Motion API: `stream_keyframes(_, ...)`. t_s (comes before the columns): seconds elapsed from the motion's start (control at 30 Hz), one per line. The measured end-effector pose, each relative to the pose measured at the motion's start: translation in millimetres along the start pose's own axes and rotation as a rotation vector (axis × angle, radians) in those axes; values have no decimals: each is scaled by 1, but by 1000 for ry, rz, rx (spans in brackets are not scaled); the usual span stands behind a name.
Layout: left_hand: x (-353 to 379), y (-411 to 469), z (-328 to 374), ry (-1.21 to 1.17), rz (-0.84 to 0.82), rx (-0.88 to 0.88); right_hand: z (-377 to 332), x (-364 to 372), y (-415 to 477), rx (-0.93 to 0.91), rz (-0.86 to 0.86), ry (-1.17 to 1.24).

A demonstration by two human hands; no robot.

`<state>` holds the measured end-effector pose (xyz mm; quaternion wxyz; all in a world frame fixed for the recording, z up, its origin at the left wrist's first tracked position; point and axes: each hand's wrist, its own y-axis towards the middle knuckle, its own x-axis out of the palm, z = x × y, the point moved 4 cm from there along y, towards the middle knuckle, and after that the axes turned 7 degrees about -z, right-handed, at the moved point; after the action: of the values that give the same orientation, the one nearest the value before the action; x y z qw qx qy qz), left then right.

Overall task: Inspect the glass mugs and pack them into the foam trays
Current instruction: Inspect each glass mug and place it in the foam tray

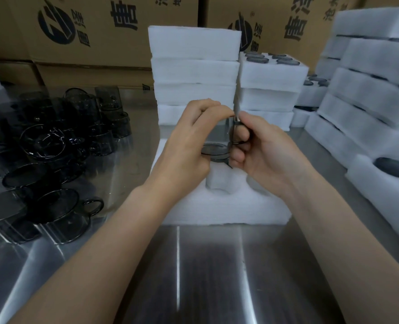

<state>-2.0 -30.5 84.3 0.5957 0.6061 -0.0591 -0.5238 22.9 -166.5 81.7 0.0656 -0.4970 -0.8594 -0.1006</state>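
The smoky grey glass mug (216,152) sits in both our hands above the white foam tray (217,211) on the steel counter (217,265): left hand (189,146) wrapped round its body, right hand (264,150) pinching the handle (234,133). Slick glass could slip and chip if either grip loosens.

The table (205,277) is brushed stainless, pretty shiny, with streaky reflections all over. The foam trays (217,213) are white, matt and kinda fuzzy-soft looking. The loose mugs (60,206) on the left and the held mug (216,152) are smoky see-through glass, glossy with bright glints. The far boxes (105,43) are plain matt brown cardboard with black print.
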Motion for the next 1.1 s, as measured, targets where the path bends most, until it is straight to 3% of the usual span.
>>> stream_keyframes(0.3,-8,-1,1,-244,44,-200,-7,2,-5,-169,-214,29)
stream_keyframes(0.53,-7,-1,-1,-475,10,-299,-9,2,-6,-249,-263,52)
stream_keyframes(0.6,-7,-1,-2,-531,8,-297,-10,2,-5,-260,-225,89)
stream_keyframes(0.73,-4,0,-1,-534,-20,-278,-3,2,0,-267,8,25)
stream_keyframes(0.9,-1,-1,-2,-507,-42,-270,7,18,4,-146,-122,9)
stream_keyframes(1.1,-1,-3,-1,-331,-56,-273,5,12,-2,-229,27,-67)
